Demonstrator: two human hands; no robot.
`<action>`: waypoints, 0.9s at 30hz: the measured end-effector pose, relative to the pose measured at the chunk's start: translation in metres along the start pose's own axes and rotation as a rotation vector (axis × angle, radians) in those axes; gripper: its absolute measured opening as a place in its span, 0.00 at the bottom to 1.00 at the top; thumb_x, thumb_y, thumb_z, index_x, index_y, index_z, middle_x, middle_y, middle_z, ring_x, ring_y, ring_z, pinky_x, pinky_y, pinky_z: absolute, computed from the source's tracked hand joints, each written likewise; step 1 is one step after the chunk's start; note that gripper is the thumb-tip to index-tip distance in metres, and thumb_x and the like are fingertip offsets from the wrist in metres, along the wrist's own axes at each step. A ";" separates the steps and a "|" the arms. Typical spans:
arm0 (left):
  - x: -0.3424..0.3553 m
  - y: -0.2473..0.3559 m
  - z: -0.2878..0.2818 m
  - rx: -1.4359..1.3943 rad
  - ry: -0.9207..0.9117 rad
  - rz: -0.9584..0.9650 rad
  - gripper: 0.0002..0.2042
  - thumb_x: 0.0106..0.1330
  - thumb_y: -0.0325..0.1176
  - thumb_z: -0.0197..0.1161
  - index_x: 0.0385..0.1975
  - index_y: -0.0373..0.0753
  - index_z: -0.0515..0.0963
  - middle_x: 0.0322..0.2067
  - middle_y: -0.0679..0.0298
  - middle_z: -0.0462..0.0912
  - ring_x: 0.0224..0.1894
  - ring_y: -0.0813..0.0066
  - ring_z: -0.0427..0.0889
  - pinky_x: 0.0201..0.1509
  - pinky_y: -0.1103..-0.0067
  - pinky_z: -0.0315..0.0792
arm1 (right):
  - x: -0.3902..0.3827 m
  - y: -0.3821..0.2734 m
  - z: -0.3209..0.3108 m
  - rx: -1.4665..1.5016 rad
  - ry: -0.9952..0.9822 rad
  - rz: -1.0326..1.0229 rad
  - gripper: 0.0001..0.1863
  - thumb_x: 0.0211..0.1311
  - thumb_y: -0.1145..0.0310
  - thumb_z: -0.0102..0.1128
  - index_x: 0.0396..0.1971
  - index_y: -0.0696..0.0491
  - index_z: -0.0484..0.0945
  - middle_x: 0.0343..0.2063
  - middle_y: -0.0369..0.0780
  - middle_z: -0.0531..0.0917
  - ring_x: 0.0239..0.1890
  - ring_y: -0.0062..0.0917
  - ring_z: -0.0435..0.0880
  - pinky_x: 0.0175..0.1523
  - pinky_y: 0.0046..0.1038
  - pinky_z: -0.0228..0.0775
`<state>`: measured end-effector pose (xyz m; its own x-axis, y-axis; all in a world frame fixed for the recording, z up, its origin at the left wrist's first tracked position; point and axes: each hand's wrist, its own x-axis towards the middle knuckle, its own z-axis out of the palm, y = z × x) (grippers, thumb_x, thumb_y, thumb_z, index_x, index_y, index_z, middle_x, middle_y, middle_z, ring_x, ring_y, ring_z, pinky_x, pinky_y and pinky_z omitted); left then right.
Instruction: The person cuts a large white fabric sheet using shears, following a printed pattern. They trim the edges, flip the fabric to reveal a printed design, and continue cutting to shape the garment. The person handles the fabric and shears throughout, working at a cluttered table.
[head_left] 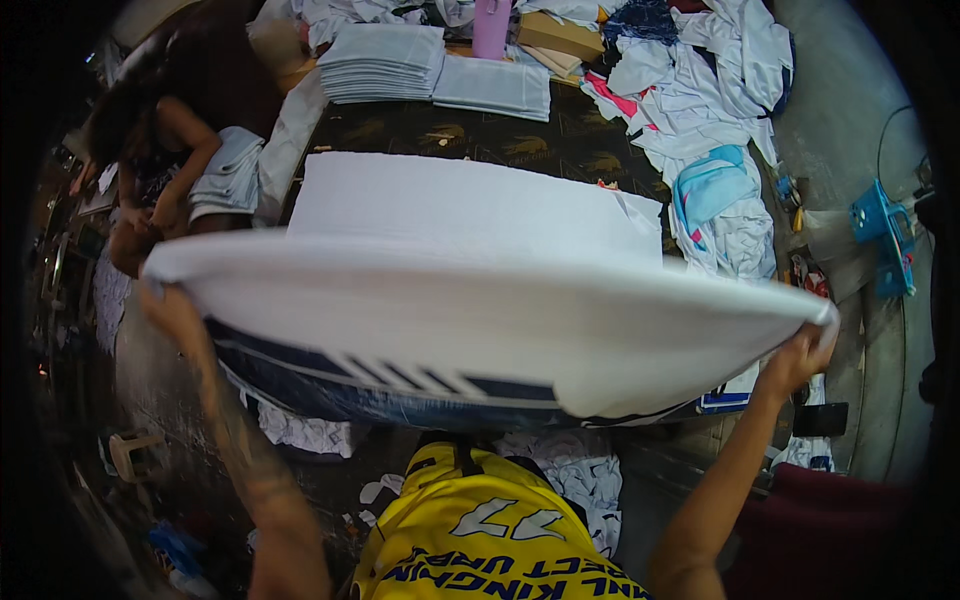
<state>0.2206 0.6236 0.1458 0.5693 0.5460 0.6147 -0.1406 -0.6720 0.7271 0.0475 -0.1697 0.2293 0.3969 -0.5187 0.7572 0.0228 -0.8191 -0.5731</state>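
A white-and-navy printed cloth is stretched wide between my two hands, sagging in the middle and slightly blurred. My left hand is closed on its left corner, with the fingers partly covered by the fabric. At the right corner, my right hand grips the cloth in its fist. Under and beyond the cloth lies a flat white board or sheet on a dark table with a gold pattern. The cloth hides the table's near part.
Folded white cloth stacks and a pink tumbler stand at the table's far side. Loose white garments heap along the right. A blue plastic basket is farther right. Another person sits at the left beside folded cloth.
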 end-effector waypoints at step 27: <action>-0.072 -0.027 0.160 0.733 -0.745 0.031 0.16 0.77 0.43 0.65 0.47 0.33 0.79 0.50 0.47 0.82 0.58 0.44 0.79 0.64 0.54 0.70 | -0.128 0.039 0.172 -0.379 -0.907 -0.398 0.18 0.65 0.75 0.68 0.54 0.59 0.78 0.51 0.52 0.81 0.58 0.55 0.76 0.69 0.48 0.66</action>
<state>0.3137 0.5225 0.0329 0.9641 0.2441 0.1045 0.2205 -0.9552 0.1973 0.1551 -0.0928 0.0559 0.9636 0.0519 0.2624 0.0758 -0.9938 -0.0819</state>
